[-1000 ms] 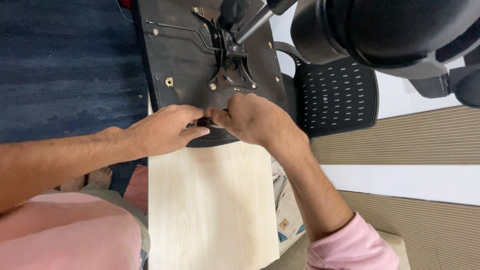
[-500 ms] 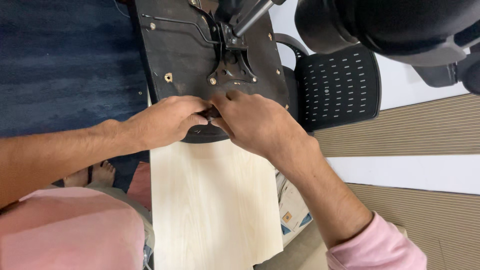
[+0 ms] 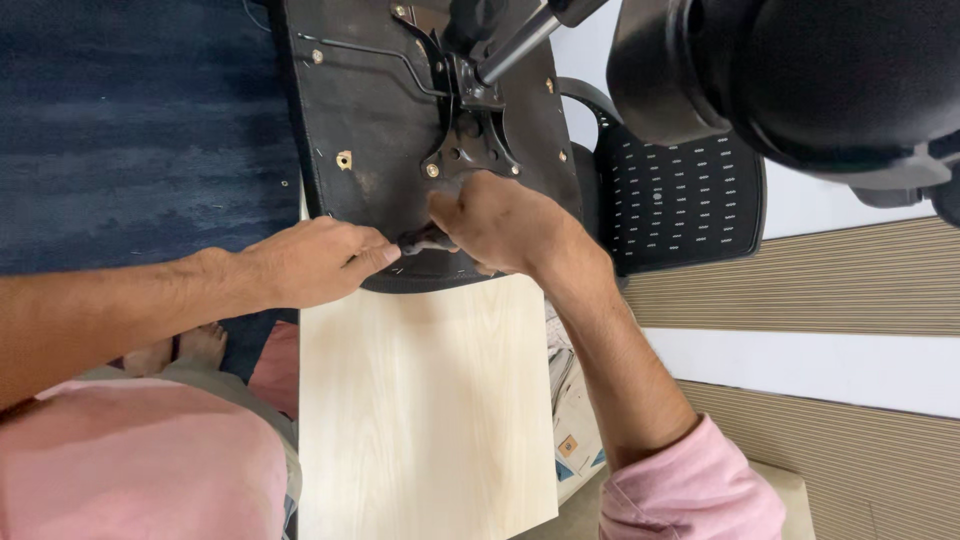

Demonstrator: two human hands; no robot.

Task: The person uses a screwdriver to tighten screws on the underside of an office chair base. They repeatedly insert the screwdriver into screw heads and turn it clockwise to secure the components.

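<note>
An upturned office chair seat (image 3: 370, 110), black underneath, lies on a pale wooden board (image 3: 425, 400). A black metal mounting plate (image 3: 465, 140) with a grey gas-lift rod (image 3: 520, 40) is fixed to it. My right hand (image 3: 500, 220) is closed around a small dark tool handle (image 3: 420, 240) just below the plate. My left hand (image 3: 310, 262) rests on the seat's near edge, its fingertips pinching the same dark handle from the left.
The chair's black perforated backrest (image 3: 680, 195) lies to the right. A large black wheel base part (image 3: 800, 70) looms at top right. Dark blue carpet (image 3: 130, 120) is on the left, a beige striped mat (image 3: 820, 280) on the right, papers (image 3: 570, 420) beside the board.
My right hand has shifted up toward the mounting plate. The view has tilted slightly, and the left hand keeps its place at the seat edge.
</note>
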